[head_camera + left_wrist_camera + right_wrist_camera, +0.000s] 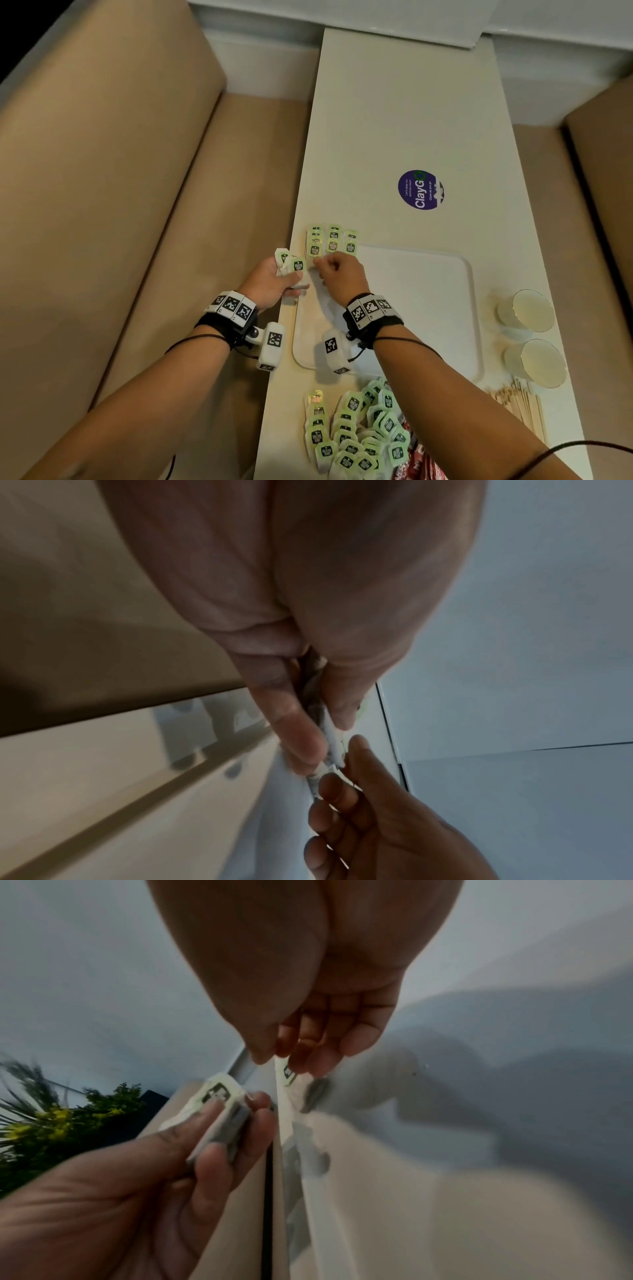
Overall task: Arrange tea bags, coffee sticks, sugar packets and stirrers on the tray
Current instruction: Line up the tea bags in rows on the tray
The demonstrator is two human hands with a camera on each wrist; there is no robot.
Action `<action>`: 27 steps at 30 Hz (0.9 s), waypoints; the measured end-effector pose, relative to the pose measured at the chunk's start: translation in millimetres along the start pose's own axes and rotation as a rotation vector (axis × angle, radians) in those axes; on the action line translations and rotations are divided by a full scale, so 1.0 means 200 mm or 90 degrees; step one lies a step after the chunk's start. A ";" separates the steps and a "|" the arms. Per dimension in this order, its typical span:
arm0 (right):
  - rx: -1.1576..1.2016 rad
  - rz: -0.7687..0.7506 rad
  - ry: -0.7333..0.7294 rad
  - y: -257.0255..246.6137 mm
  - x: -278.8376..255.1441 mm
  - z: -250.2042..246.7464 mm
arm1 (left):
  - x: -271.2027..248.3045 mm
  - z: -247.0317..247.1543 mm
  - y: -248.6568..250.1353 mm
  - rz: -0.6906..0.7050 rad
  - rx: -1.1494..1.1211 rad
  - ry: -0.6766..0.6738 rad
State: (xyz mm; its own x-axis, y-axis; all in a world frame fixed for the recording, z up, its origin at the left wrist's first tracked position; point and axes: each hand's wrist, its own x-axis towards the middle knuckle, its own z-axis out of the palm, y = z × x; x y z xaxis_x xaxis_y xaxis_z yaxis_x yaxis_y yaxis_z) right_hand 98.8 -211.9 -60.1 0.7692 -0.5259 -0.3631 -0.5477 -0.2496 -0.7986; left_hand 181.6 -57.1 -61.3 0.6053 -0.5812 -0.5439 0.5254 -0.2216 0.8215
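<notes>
The heap of tea bags (359,435) lies nearest, at the near end of the worktop (404,113), too many and too overlapped to count, with red coffee sticks (423,462) showing at its right edge, their number hidden; from there, by size: two tan bench seats flank the worktop, the left seat (113,192) and the right seat (589,192); the white worktop runs long and narrow between them; one white tray (431,308) lies on it just beyond the heap; one bundle of wooden stirrers (520,404) lies right of the heap, fanned out, count unclear; two clear glasses stand right of the tray, the farther glass (525,310) and the nearer glass (536,363); one round purple sticker (420,190) sits on the worktop beyond the tray; three short columns of placed tea bags (332,241) sit at the tray's far left corner, each column overlapped, about two or three tags showing in each; the left hand (270,286) is off the worktop's left edge, beside that corner, fingers and thumb curled round a small stack of held tea bags (291,265), two green tags visible; the right hand (337,274) is over the tray's far left part, just beside the left hand, thumb and fingertips pinching one single tea bag (289,1074) by its top, the other fingers curled.
</notes>
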 end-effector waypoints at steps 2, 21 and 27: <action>0.023 -0.020 -0.058 -0.01 -0.05 -0.02 | 0.01 0.01 0.00 0.009 0.005 0.004; 0.012 -0.019 -0.027 0.12 -0.06 -0.09 | 0.05 0.07 0.06 0.010 0.164 0.085; -0.017 0.057 0.008 0.13 -0.02 -0.14 | 0.11 0.07 0.05 0.073 0.361 0.131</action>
State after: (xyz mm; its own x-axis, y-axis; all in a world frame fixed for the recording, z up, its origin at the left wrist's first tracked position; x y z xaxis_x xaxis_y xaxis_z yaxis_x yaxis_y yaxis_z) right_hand 72.2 -240.5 -66.6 0.7126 -0.5577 -0.4256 -0.6226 -0.2230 -0.7501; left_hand 192.0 -82.6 -62.5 0.7716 -0.4758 -0.4223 0.0840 -0.5818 0.8090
